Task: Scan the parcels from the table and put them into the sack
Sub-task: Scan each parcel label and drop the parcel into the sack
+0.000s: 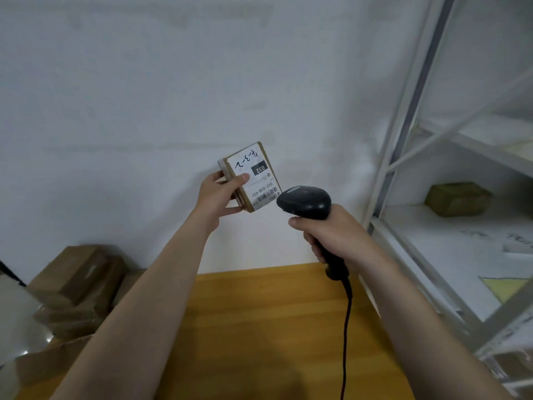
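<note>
**Parcel Raised to Scanner Above Counter**

Pinches a small brown parcel [253, 183] in the left hand [219, 194], thumb on the label [248, 161] face and fingers behind, lifted clear of the wooden counter [259, 327] against a white wall. Clenches the right hand [331, 235] round the grip of a black corded scanner [305, 202], nose just beside the parcel's lower corner, cable [346, 327] trailing down.

Tilts the label toward the scanner, seemingly to bring the barcode strip into line, thumb clear of that strip, likely for the same reason. Reads, upside down: "032" in a black block and "032-038-E01" beside the barcode, plus marker handwriting too loose to make out.

Leaves more brown parcels [75, 284] stacked at the counter's left edge, apparently awaiting a turn. Shows white shelving [403, 140] at right with one box [458, 199]; no sack identifiable.
</note>
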